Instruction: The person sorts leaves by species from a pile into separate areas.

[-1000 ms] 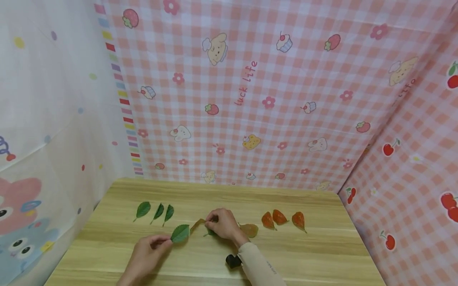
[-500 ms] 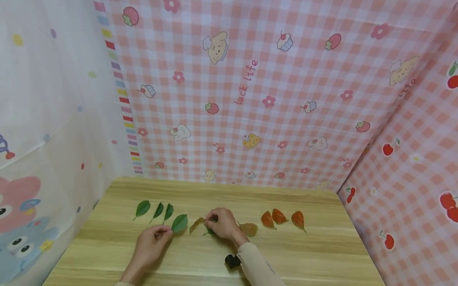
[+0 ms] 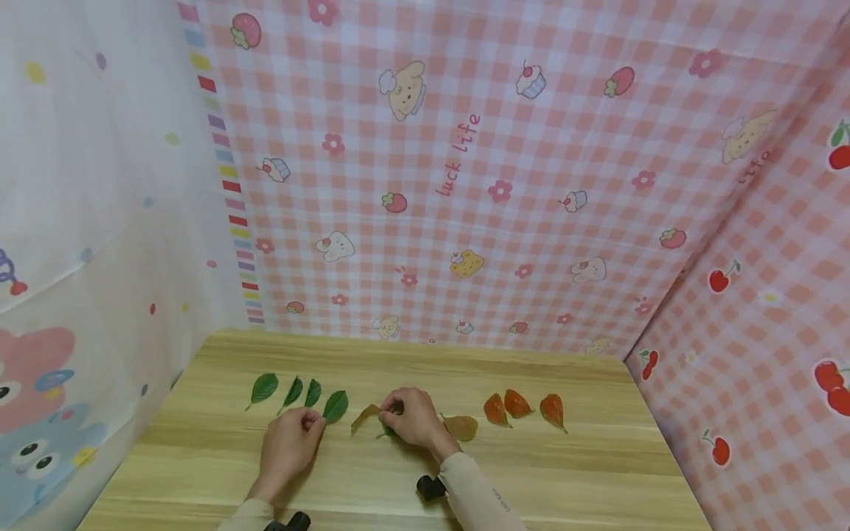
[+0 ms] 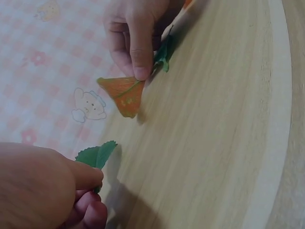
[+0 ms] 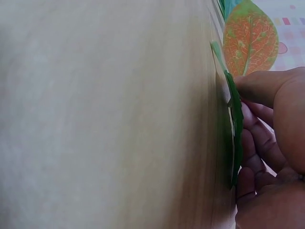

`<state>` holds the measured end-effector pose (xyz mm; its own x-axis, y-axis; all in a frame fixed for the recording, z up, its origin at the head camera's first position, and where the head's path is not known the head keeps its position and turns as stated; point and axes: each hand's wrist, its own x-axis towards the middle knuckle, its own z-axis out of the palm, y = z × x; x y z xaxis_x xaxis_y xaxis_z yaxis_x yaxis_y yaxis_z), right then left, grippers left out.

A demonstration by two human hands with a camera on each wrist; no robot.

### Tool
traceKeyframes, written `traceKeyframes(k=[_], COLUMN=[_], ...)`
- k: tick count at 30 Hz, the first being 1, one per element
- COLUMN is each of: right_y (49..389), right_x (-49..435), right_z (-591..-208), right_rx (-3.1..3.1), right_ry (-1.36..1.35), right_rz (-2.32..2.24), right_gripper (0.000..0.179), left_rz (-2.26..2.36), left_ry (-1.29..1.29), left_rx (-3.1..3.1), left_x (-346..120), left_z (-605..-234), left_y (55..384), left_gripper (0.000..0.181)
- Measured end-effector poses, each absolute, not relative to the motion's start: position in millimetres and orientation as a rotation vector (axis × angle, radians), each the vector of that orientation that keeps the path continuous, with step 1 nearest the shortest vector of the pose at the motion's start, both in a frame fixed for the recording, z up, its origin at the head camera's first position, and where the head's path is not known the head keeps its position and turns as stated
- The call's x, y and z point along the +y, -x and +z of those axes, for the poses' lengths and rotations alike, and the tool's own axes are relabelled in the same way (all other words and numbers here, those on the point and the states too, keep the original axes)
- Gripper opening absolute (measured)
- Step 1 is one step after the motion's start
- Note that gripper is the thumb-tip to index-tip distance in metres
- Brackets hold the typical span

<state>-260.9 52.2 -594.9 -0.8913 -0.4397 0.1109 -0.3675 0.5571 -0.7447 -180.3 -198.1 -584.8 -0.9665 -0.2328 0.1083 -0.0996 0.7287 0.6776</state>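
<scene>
My left hand (image 3: 288, 446) pinches a green, saw-edged leaf (image 3: 336, 406) by its stem end, close over the wooden table at the right end of a row of green leaves. In the left wrist view that leaf (image 4: 97, 155) points away from the thumb. My right hand (image 3: 415, 417) pinches an orange leaf with green-yellow patches (image 5: 250, 40) between thumb and finger. Beneath the right hand lies another green leaf (image 5: 236, 138), partly hidden by the fingers in the head view.
Three green leaves (image 3: 292, 392) lie at the left of the table (image 3: 372, 487). A yellowish-brown leaf (image 3: 461, 427) lies beside the right wrist, and three orange-red leaves (image 3: 518, 403) farther right. A checked cloth (image 3: 425, 147) hangs behind the table.
My left hand has moved away from me with the green leaf, up to the row of green leaves. The right hand has stayed in place with the orange leaf.
</scene>
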Motion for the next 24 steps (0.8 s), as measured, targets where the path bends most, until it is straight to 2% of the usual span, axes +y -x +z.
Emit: traceKeyframes(k=[24], right_y=[261], right_x=[51], right_z=[-599], right_rx=[2.713], right_ry=[0.701], right_rz=[-1.255], right_gripper=[0.009], left_rz=[-1.006], left_ry=[-0.374], left_rx=[-2.704], left_x=[-190], left_z=[-600], left_y=[197], left_gripper=[0.016])
